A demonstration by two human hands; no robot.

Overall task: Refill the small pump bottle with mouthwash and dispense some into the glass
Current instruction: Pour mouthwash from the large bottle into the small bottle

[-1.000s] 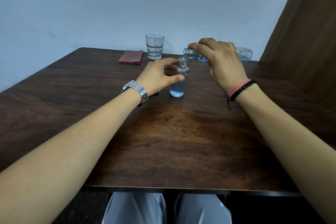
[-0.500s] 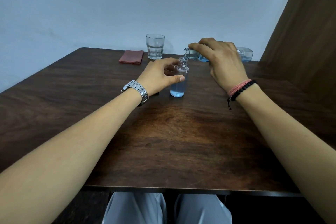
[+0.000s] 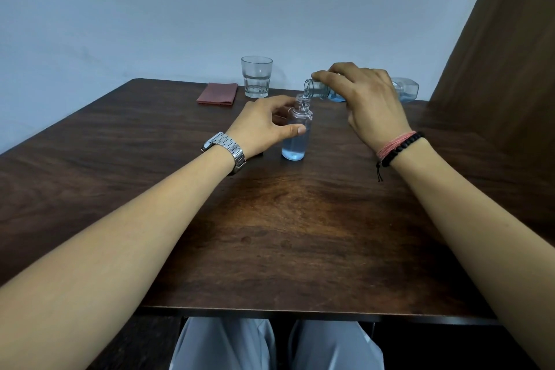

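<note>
- Your left hand [image 3: 264,126] wraps the small bottle [image 3: 295,135] from its 9 o'clock side, thumb laid across the near face and fingers curled behind it, clamped on it.
- The small bottle stands upright on the surface [image 3: 270,234], a little past the middle, its mouth open with no pump on it.
- Pale blue liquid fills the lower part of the small bottle, about up to your thumb.
- Your right hand [image 3: 369,102] grips the big bottle [image 3: 405,88] from above, fingers closed over its body near the neck.
- The big bottle lies tipped almost flat, its base pointing to 3 o'clock and its neck [image 3: 315,89] to 9 o'clock.
- The open neck sits just above the small bottle's mouth, at its 1 o'clock side; a thin clear stream runs between the two.
- Blue liquid shows inside the big bottle beside your fingers.
- The glass [image 3: 256,76] stands upright at the far edge of the surface, at 11 o'clock from the small bottle and well apart from both hands; whether it holds any liquid is not clear.
- A folded reddish cloth [image 3: 217,94] lies flat just beside the glass, at its 8 o'clock.
- A metal watch [image 3: 226,150] rings your left wrist; a pink cord and a black bead band [image 3: 399,146] ring your right wrist.
- Both forearms stretch over the surface from the near edge; light trousers [image 3: 228,345] show below it at 6 o'clock.
- A pale wall [image 3: 210,9] stands behind the surface, with a brown panel [image 3: 510,54] at 2 o'clock.
</note>
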